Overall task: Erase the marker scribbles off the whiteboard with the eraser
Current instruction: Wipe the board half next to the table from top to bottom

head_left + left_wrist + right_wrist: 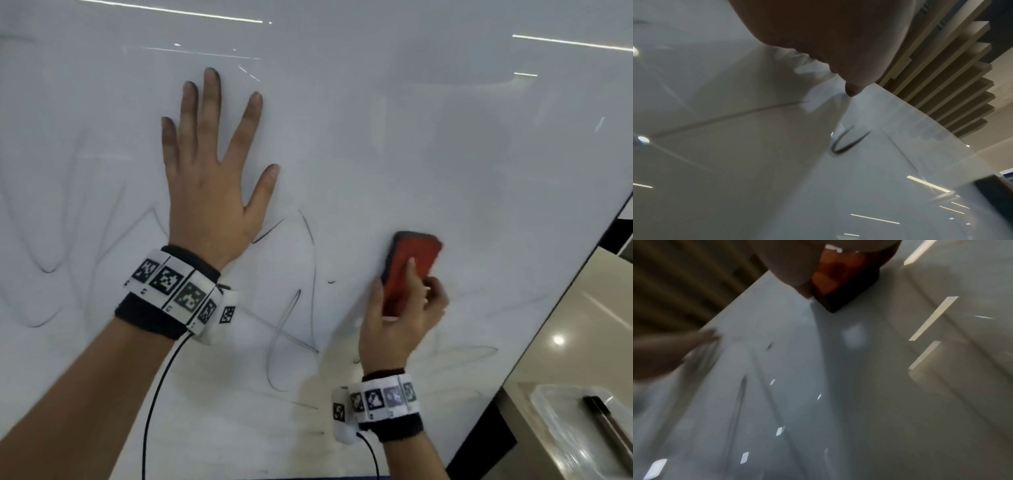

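Whiteboard (411,137) fills nearly the whole head view, its glossy white surface carrying reflected strips of ceiling light along the top. Left hand (209,171) lies flat against the board in the upper left, fingers straight and spread, thumb out to the right; it holds nothing. Right hand (400,315) grips the eraser (411,267), a red block with a dark edge, thumb on its left side and fingers curled over its red back, and holds it on the board right of centre. Motion blur softens the eraser and the fingers (435,294). Marker scribbles (294,325), thin dark loops and strokes, remain across the lower part of the board between the two hands and below them; fainter grey loops (44,267) lie at the left edge. Each wrist carries a black band with a row of square coded markers (171,284) and a cable. In the right wrist view the eraser (838,282) has its dark underside touching the board. In the left wrist view one dark curved stroke (846,142) lies just beyond the palm (828,32). At lower right, beyond the board's edge, a clear tray (555,411) holds a dark pen-like object (603,418).
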### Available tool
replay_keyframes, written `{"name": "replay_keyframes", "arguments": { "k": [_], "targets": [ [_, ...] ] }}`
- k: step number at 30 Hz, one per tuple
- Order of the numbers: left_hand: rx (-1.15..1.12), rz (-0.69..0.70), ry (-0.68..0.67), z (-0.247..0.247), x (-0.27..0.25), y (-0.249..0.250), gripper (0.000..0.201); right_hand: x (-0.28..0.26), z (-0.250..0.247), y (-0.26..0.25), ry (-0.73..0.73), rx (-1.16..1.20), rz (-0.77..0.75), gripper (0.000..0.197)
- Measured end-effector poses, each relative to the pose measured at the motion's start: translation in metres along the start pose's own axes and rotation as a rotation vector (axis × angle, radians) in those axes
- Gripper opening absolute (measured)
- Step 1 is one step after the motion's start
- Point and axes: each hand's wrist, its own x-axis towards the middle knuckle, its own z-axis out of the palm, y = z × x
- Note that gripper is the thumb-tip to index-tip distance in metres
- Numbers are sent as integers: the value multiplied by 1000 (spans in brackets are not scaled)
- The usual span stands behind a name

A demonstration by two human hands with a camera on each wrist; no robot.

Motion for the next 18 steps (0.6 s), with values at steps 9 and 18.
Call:
{"name": "replay_keyframes", "arguments": {
  "k": [9, 18],
  "targets": [
    [-12, 33, -23, -4, -3, -6, 65, 60, -31, 10, 56, -48, 20, 54],
    [-166, 69, -75, -18, -18, -16, 57, 3, 11, -36, -445, -216, -631, 37]
  ]
}}
